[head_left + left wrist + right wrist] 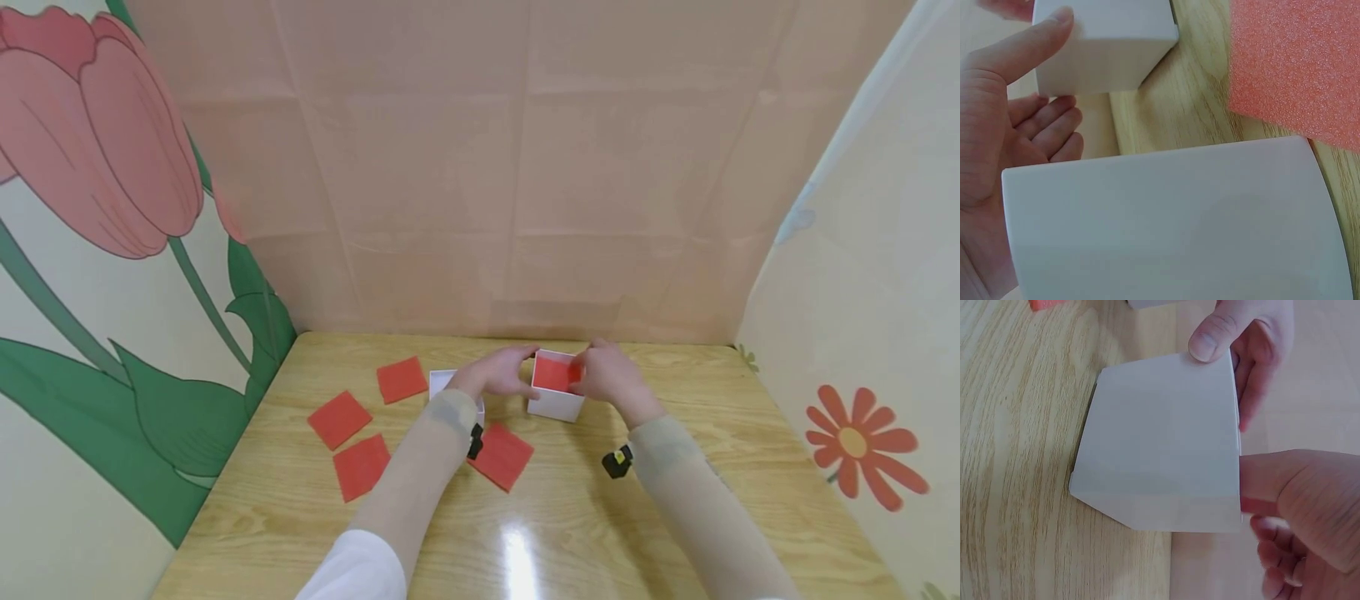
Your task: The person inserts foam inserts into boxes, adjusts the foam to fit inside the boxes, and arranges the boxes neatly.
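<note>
An open white box (556, 405) stands on the table with a red foam sheet (552, 374) inside it. My left hand (498, 372) holds the box's left side. In the left wrist view its thumb (1054, 28) lies on the near wall while the other fingers are round the far side. My right hand (613, 377) is at the right rim. From the right wrist view, its thumb (1263, 478) reaches into the opening beside a strip of red, and its fingers (1275, 550) curl outside the wall. What lies deeper inside the box is hidden.
A second white box (442, 382) sits left, partly behind my left forearm. Loose red foam sheets (402, 379) lie flat around it, one sheet (506, 457) near my left wrist. Beyond the wooden table (570, 533) hangs a pinkish cloth (450, 167).
</note>
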A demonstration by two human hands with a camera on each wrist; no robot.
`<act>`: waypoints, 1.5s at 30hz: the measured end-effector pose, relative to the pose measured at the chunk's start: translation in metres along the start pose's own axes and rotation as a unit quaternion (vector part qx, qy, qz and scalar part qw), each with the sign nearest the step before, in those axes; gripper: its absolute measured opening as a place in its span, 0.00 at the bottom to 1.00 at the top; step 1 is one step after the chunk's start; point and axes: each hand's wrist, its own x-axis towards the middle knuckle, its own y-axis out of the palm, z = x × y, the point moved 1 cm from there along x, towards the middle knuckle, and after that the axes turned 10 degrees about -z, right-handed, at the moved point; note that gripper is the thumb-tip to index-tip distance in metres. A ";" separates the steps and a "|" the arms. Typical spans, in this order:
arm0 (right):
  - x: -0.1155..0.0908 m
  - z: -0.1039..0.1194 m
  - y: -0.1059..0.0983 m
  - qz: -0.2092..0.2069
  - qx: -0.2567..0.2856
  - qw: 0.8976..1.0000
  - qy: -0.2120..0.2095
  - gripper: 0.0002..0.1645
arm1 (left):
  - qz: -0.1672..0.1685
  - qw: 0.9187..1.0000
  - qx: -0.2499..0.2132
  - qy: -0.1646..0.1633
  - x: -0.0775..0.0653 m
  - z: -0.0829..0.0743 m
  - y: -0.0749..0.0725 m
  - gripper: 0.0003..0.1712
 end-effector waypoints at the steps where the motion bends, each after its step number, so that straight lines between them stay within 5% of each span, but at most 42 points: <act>1: 0.001 0.001 0.001 -0.003 0.000 1.000 -0.007 0.21 | 0.001 1.000 -0.001 0.000 0.000 0.000 0.000 0.56; 10: 0.012 0.008 0.010 0.008 0.006 0.999 -0.052 0.21 | -0.001 1.000 0.001 0.006 -0.001 0.001 -0.001 0.55; 33: 0.013 0.010 0.019 -0.013 -0.012 0.998 -0.061 0.19 | -0.006 1.000 0.001 0.018 0.003 0.006 0.002 0.56; 45: 0.018 -0.010 0.012 -0.008 0.008 0.991 -0.131 0.20 | -0.003 1.000 0.001 0.006 0.006 0.007 0.005 0.56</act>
